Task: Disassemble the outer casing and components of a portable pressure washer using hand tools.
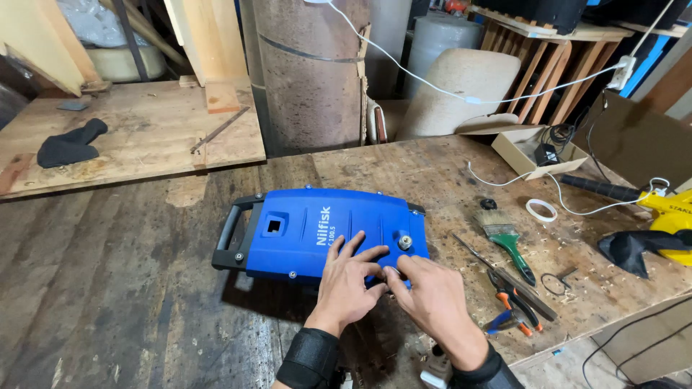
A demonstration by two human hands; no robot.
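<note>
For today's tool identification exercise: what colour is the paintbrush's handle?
Green, on the paintbrush lying right of the blue machine casing; head view.

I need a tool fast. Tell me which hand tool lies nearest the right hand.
The orange-handled pliers, just right of the right hand; the green-handled brush lies farther back.

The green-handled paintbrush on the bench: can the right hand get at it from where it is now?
Probably yes. The right hand rests on the blue machine housing, and the paintbrush lies just to its right on bare bench with nothing between them.

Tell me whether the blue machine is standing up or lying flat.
Lying flat: the blue plastic machine housing rests broad side down on the wooden workbench, black handle pointing sideways.
</note>
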